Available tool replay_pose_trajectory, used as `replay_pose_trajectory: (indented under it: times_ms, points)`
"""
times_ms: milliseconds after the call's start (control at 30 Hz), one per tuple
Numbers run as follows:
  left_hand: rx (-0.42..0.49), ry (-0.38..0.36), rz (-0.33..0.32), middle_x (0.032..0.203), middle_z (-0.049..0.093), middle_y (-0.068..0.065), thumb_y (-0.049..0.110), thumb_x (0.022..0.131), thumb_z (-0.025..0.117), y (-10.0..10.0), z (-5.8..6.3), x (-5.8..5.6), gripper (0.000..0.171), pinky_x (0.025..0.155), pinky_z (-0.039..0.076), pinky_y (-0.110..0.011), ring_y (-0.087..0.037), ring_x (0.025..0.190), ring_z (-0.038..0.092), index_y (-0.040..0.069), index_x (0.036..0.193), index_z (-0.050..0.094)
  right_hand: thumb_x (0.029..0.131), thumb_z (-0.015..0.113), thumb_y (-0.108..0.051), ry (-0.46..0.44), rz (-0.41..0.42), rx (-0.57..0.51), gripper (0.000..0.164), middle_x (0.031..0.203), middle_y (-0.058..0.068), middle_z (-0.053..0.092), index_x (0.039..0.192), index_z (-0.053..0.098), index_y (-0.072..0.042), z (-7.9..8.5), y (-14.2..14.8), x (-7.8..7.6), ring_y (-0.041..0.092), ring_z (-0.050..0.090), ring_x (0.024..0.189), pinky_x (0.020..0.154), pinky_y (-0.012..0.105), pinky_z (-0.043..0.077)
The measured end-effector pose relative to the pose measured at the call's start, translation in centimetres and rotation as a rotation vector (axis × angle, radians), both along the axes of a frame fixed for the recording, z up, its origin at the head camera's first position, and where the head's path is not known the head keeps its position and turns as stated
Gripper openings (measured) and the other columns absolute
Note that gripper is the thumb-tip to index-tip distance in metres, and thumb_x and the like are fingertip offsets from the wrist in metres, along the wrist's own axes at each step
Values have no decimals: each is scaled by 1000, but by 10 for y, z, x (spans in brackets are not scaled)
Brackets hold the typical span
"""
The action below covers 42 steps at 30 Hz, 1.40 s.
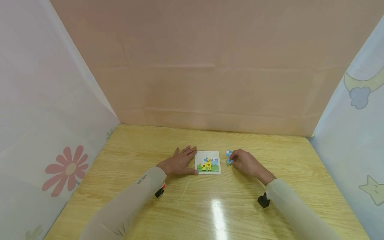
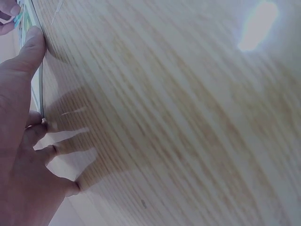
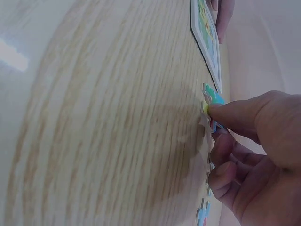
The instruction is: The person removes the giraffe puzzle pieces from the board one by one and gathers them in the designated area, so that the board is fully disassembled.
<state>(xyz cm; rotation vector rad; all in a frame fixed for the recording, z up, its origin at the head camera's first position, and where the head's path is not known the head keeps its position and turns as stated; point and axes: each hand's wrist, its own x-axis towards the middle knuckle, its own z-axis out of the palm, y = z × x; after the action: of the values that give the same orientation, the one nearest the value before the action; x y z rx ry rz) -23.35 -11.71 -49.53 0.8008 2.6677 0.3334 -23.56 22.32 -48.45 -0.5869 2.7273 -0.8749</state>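
A white-framed jigsaw board [image 1: 208, 172] with a yellow giraffe picture lies on the table, partly filled in. My left hand [image 1: 181, 162] rests spread at its left side, thumb at the near corner and fingertips at the far one. In the left wrist view, the thumb [image 2: 33, 44] touches the frame edge. Right of the board, my right hand [image 1: 247, 162] pinches a green and blue puzzle piece [image 3: 214, 96] between thumb and fingers, close over the tabletop. Another blue piece [image 1: 228, 153] lies just beyond it, partly behind the fingers.
In the right wrist view, a further loose piece [image 3: 203, 214] lies below the curled fingers. The wooden table [image 1: 144, 213] ends at a brown back panel [image 1: 192, 83]. Patterned cloth walls stand at the left [image 1: 36, 116] and right [image 1: 351, 146].
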Motion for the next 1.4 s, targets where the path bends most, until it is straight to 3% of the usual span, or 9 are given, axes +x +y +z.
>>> replay_pose_trajectory:
  times_ms: [167, 433, 767, 1067, 1400]
  points:
    - [-3, 10, -3, 183, 11, 1, 74, 98, 59, 0, -2, -2, 103, 133, 9, -70, -26, 171, 6, 17, 173, 17, 99, 72, -6, 20, -12, 20, 7, 104, 10, 72, 106, 73, -5, -1, -1, -2, 20, 63, 91, 78, 33, 54]
    - [-3, -5, -1, 183, 10, 0, 73, 98, 59, 0, 0, -2, 103, 133, 9, -70, -27, 171, 5, 16, 173, 16, 99, 71, -4, 41, -14, 23, 10, 111, 14, 71, 108, 73, -4, -3, -3, -5, 26, 67, 101, 89, 47, 58]
    - [12, 6, -10, 183, 11, -2, 71, 99, 60, -1, 3, 0, 103, 132, 9, -71, -29, 171, 6, 14, 173, 17, 97, 69, -1, 73, 16, -18, 11, 109, 11, 73, 107, 72, -4, -5, -24, -8, 26, 68, 103, 93, 47, 57]
    - [40, -1, -9, 183, 11, -1, 72, 98, 60, -2, 0, 1, 103, 132, 10, -72, -29, 171, 7, 15, 173, 17, 99, 72, -11, -13, 58, -20, 18, 111, 8, 74, 116, 74, -5, -4, -54, -10, 22, 69, 103, 93, 46, 59]
    - [45, 2, -20, 183, 11, -3, 71, 99, 60, -2, 1, 1, 103, 131, 11, -73, -31, 170, 8, 14, 173, 18, 99, 76, -16, -35, 106, 21, 21, 111, 4, 73, 118, 74, -7, -6, -75, -10, 18, 69, 101, 93, 44, 60]
